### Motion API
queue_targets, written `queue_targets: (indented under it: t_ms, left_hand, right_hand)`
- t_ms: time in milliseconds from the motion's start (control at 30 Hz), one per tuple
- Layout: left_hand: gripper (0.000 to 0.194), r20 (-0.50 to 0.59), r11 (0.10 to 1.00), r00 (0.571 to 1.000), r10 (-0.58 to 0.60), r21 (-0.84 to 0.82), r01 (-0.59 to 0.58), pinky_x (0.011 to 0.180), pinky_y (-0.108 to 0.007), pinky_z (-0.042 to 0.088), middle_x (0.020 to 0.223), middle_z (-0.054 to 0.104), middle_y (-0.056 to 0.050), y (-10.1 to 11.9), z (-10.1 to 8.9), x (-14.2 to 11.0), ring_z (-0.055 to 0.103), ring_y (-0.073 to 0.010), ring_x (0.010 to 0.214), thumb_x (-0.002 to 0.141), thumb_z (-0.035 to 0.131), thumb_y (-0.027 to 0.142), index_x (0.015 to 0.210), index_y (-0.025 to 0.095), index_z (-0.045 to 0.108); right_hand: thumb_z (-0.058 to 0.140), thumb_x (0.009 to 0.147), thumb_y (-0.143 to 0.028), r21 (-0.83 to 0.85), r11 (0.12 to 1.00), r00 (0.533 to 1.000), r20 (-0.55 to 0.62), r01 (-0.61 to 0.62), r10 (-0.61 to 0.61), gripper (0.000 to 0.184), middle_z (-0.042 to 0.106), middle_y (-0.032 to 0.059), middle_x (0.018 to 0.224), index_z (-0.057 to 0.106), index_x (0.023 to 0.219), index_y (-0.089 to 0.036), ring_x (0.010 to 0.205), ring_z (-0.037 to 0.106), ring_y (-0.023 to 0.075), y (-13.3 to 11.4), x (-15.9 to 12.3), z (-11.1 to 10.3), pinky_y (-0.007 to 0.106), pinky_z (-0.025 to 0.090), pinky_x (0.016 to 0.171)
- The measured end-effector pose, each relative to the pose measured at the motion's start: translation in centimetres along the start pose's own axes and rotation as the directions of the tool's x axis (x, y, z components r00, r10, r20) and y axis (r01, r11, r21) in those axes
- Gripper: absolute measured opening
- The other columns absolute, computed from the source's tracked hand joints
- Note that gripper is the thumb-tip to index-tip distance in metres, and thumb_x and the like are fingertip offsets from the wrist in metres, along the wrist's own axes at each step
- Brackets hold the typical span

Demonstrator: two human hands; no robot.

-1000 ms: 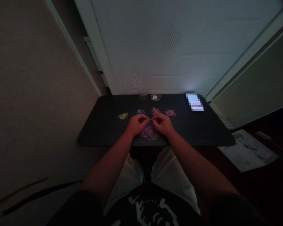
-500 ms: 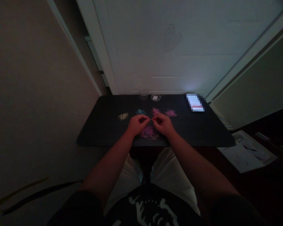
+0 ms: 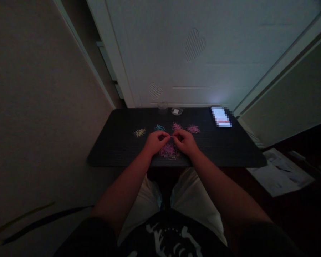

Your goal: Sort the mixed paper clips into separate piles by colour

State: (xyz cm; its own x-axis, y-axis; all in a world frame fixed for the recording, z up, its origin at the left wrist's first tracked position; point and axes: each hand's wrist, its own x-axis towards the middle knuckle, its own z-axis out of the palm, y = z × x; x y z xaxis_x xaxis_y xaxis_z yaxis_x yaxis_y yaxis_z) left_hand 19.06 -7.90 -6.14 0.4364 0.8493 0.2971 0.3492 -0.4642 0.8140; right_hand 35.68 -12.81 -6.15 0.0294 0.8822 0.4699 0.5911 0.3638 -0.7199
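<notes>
My left hand [image 3: 156, 141] and my right hand [image 3: 184, 140] meet above the table, thumbs and forefingers pinched with their tips almost touching. A tiny pale bit shows between the fingertips, too small to name. Right below them lies a mixed heap of thin short strips [image 3: 169, 151], mostly pink and purple. Beyond the hands are smaller heaps sorted by colour: a yellowish heap [image 3: 139, 132] at the left, a blue heap [image 3: 159, 127], a pink heap [image 3: 176, 126] and another pink heap [image 3: 194, 129] at the right. My fingers hide part of the mixed heap.
The dark table [image 3: 222, 153] stands against a white door with heart patterns. Along its back edge are a clear round container [image 3: 162, 107] and a clear lid [image 3: 177, 111] with a white label. A lit phone [image 3: 221, 117] lies at the back right. Papers [image 3: 280, 173] lie lower right.
Both hands stay in nearly the same place, fingertips together. The heaps look the same.
</notes>
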Motion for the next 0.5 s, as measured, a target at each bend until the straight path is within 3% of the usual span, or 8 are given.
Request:
queue_targets:
  t_ms: [300, 500]
  left_hand:
    - [0.018, 0.004, 1.000, 1.000, -0.007, -0.005, 0.007, 0.065, -0.026, 0.049, 0.080, 0.070, -0.003, 0.01, 0.04, 0.00, 0.061, -0.0138, 0.069, 0.076, 0.063, 0.031, 0.085, 0.017, 0.069]
    - [0.018, 0.001, 1.000, 1.000, 0.010, 0.005, -0.010, 0.062, -0.025, 0.048, 0.079, 0.069, -0.003, -0.06, 0.02, 0.02, 0.060, -0.0131, 0.067, 0.076, 0.063, 0.031, 0.085, 0.016, 0.069]
  right_hand:
    - [0.054, 0.076, -0.023, -0.003, 1.000, 1.000, 0.015, 0.021, -0.020, 0.009, 0.054, 0.0003, 0.065, 0.061, 0.074, -0.017, 0.056, 0.047, 0.0109, 0.02, 0.06, -0.09, 0.024, 0.037, 0.053]
    - [0.059, 0.073, -0.024, 0.037, 0.999, 0.997, 0.067, -0.025, 0.022, 0.014, 0.052, -0.0021, 0.063, 0.062, 0.084, -0.017, 0.052, 0.045, 0.0093, 0.18, -0.12, 0.03, 0.022, 0.035, 0.050]
